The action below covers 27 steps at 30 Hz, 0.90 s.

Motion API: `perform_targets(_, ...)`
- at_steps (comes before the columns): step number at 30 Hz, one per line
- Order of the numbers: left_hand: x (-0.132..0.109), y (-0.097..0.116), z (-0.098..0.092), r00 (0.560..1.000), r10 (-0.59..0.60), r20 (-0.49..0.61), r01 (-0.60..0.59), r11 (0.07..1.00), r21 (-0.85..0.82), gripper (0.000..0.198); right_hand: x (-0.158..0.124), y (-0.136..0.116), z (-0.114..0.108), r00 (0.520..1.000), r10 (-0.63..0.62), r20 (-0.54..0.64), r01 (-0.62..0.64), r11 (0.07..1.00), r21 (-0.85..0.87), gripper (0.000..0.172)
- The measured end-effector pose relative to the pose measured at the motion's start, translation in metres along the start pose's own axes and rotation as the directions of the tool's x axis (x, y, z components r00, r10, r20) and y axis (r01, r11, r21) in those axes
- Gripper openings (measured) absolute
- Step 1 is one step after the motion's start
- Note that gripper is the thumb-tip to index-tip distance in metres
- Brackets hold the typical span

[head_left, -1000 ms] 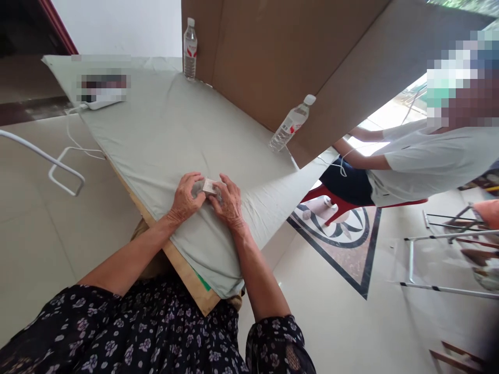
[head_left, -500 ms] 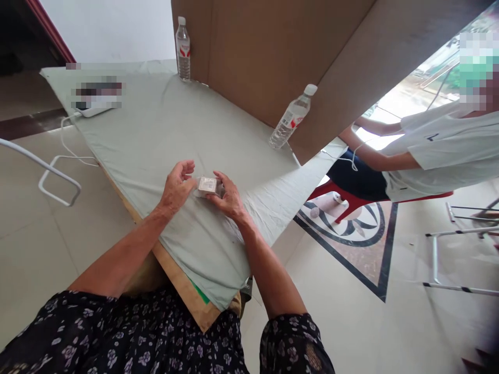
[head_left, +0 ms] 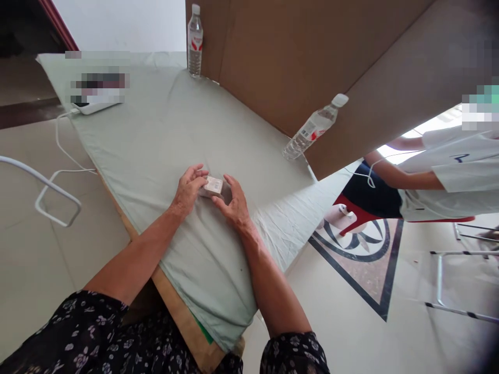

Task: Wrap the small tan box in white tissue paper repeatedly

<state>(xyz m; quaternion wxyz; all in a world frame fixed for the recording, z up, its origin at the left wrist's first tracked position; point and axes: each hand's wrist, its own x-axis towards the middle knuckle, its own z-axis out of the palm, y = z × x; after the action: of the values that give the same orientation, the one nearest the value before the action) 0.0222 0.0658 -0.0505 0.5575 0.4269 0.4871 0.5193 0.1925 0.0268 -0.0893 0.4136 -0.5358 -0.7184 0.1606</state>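
Observation:
A small pale box (head_left: pixel 212 185) with a printed label rests on the light green cloth of the table (head_left: pixel 156 135). My left hand (head_left: pixel 187 190) is curled around the box's left end, fingers on its top edge. My right hand (head_left: pixel 234 203) grips its right end with thumb and fingers. Both hands hold the box between them, low over the cloth near the table's front edge.
Two plastic water bottles stand by a large cardboard sheet (head_left: pixel 296 67): one bottle (head_left: pixel 195 40) upright at the back, another bottle (head_left: pixel 314 128) leaning against it. A white device (head_left: pixel 95 104) with a cable lies back left. A seated person in white (head_left: pixel 448 171) is at right. A white metal frame (head_left: pixel 47 189) stands left.
The view has shifted. My left hand, which was raised and open beside the box half a second ago, has closed back onto it. The box stays between both hands.

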Motion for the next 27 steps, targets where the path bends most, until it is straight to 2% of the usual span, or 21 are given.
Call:
perform_targets(4,-0.002,-0.001,0.004,1.000,0.002,-0.016,-0.002,1.000,-0.003,0.061,-0.004,-0.005,-0.010,0.996,0.000,-0.091,-0.002,1.000,-0.018,0.039)
perform_targets(8,-0.001,-0.002,0.004,1.000,0.001,-0.016,-0.001,1.000,0.006,0.058,0.004,-0.010,-0.018,0.992,-0.022,-0.125,0.019,1.000,-0.025,0.024)
perform_targets(10,-0.001,-0.002,0.003,1.000,0.000,-0.011,0.000,1.000,0.008,0.057,0.013,-0.012,-0.023,0.995,-0.059,-0.085,0.055,0.997,-0.048,0.021)
perform_targets(14,-0.001,-0.003,0.003,0.999,0.027,-0.021,-0.026,0.999,0.033,0.053,0.032,-0.018,-0.032,0.985,-0.125,0.116,0.140,0.981,-0.134,0.016)
perform_targets(16,-0.002,-0.005,0.003,0.999,0.048,-0.023,-0.047,0.997,0.057,0.052,0.038,-0.019,-0.035,0.973,-0.149,0.174,0.179,0.970,-0.167,0.013)
perform_targets(22,-0.007,-0.003,0.005,0.996,0.086,0.018,-0.088,0.976,0.198,0.054,0.038,-0.016,-0.032,0.975,-0.199,0.099,0.216,0.952,-0.215,0.014)
perform_targets(27,-0.009,-0.002,0.005,0.995,0.099,0.025,-0.102,0.961,0.259,0.052,0.037,-0.018,-0.032,0.982,-0.167,0.092,0.184,0.956,-0.228,0.020)
